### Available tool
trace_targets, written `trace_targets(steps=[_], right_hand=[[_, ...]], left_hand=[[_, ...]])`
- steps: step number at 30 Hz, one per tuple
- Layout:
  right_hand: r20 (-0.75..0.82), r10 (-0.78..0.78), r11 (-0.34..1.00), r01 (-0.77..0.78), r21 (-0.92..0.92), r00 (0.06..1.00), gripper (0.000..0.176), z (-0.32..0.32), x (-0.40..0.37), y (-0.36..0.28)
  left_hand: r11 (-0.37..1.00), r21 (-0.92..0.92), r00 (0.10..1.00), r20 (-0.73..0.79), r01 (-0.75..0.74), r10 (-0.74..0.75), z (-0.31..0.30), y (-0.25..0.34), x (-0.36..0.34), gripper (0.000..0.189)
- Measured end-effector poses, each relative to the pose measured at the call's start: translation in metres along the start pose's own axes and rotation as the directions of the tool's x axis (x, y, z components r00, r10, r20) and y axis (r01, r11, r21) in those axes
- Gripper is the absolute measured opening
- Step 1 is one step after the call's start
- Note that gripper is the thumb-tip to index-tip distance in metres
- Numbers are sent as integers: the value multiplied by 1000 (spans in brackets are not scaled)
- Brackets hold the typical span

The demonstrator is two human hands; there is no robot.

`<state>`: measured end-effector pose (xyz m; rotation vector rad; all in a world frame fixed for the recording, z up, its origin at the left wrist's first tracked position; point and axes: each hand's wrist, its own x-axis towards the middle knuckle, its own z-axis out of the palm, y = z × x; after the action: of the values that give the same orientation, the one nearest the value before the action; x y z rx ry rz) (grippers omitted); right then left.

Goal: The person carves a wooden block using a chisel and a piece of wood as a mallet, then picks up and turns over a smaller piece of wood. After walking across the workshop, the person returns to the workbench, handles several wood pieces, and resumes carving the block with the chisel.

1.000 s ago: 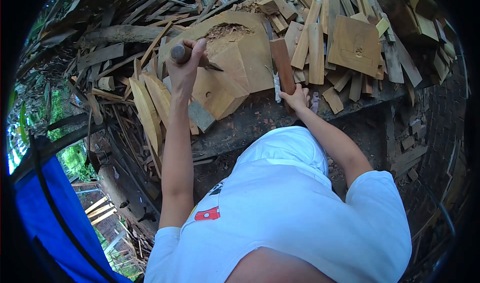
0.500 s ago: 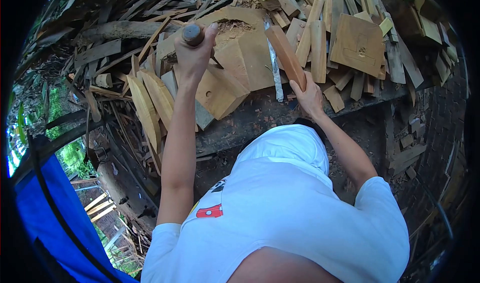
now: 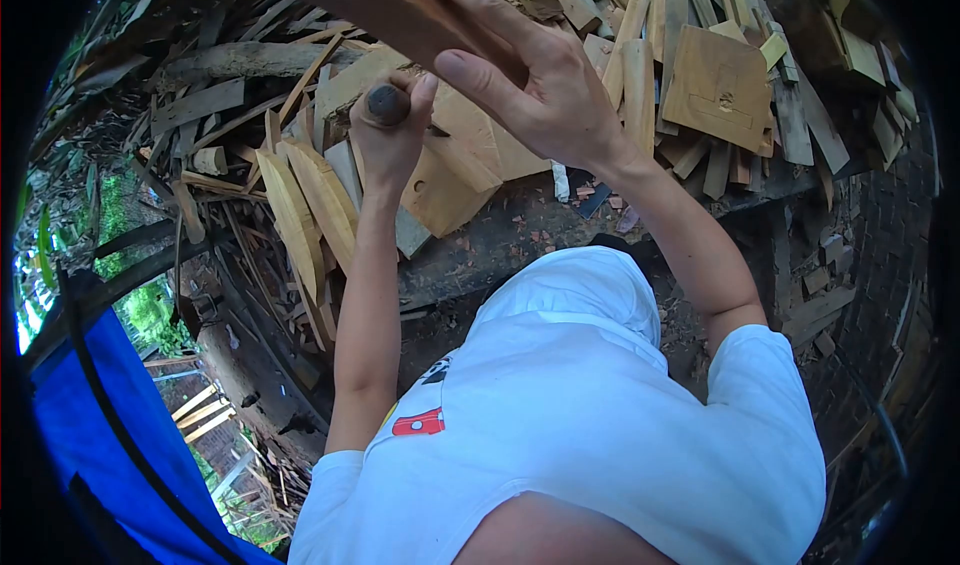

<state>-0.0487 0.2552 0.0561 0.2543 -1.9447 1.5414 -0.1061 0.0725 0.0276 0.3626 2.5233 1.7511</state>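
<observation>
My left hand (image 3: 385,155) is wrapped round a dark, round-ended tool handle (image 3: 388,105), seen nearly end-on. The tool's lower part is hidden beneath the hand. Raised close to the camera, my right hand (image 3: 555,90) grips a thick reddish-brown wooden bar (image 3: 400,15). The bar slants up to the left and runs out of view at the top. Below my left hand lies a large pale wooden block (image 3: 455,190) with a round dent in one face. Part of a flat pale board (image 3: 515,155) shows beside it, under my right hand.
Two long pale wood pieces (image 3: 295,215) lean left of the block. Offcuts (image 3: 640,85) and a square board (image 3: 715,90) with a marked outline are piled at right. A dark bench beam (image 3: 480,250) runs along the near side. Blue sheeting (image 3: 110,435) hangs at lower left.
My right hand has swung the wooden bar up and to the left, nearer the camera. My left hand has dropped slightly, still holding the handle. The long silvery strip is now mostly covered.
</observation>
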Motion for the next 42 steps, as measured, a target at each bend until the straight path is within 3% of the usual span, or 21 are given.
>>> trace_targets(steps=[3,5,7,9,13,14,15,16,18,20,21,23,25,27,29,31,33,34,39,41,42], right_hand=[[9,-128,991,128,-33,992,50,10,13,-9],[98,-110,985,122,-125,989,51,3,9,-18],[331,130,951,-23,-309,935,49,6,-1,-8],[285,65,921,52,-386,956,47,-5,1,-9],[79,-106,975,119,-185,991,46,-8,9,-30],[187,-68,955,118,-272,980,46,-7,3,-30],[287,-24,924,131,-360,958,46,-6,-4,-28],[333,-8,962,98,-254,943,46,-1,-4,-18],[298,-20,952,110,-287,954,46,-11,0,-21],[277,-6,947,95,-306,961,46,-14,1,-36],[220,-50,962,106,-252,974,45,-11,3,-43],[155,-100,973,130,-192,983,45,-6,-2,-42],[380,-91,920,223,-322,921,46,-3,-15,-28],[398,-76,914,224,-339,914,48,-8,-10,-35],[254,-71,968,128,-217,965,48,-13,-2,-56],[176,-122,981,145,-127,977,47,-5,-8,-49],[384,-88,931,213,-296,919,48,-2,-20,-32],[393,-92,940,210,-269,915,47,-5,-20,-30],[239,-68,982,107,-154,969,46,-10,-11,-55],[466,58,927,126,-353,883,48,-12,-20,-42],[490,100,951,61,-302,866,48,-13,-24,-34]], left_hand=[[989,-49,988,66,-137,140,3,-3,3,13],[975,-117,971,129,-187,201,11,7,-1,5],[951,-200,964,77,-234,253,19,1,-5,14],[985,-75,982,90,-158,164,18,-5,-5,17],[985,-37,973,153,-167,171,11,-2,-3,16],[968,-177,967,155,-177,205,14,-1,-4,8],[931,-140,940,5,-338,342,23,-7,-2,11],[945,-146,953,37,-293,301,19,-9,-4,14],[955,-160,963,65,-249,262,11,-15,-2,17],[998,-41,968,245,-48,57,0,-25,-4,32],[999,-37,970,239,-39,47,1,-28,-9,32],[961,-154,966,89,-228,243,6,-32,-12,37],[953,-65,932,199,-297,304,-1,-52,-6,43],[950,-56,932,183,-307,312,0,-56,-7,43],[960,-36,944,176,-277,279,1,-59,-8,43],[964,-7,950,169,-266,263,2,-61,-10,42],[960,12,948,164,-280,274,3,-61,-11,42],[958,16,945,167,-287,280,3,-61,-11,42],[965,60,959,149,-254,243,5,-64,-16,42],[963,79,959,141,-260,247,6,-62,-18,41],[942,118,945,123,-316,302,3,-26,-27,41]])
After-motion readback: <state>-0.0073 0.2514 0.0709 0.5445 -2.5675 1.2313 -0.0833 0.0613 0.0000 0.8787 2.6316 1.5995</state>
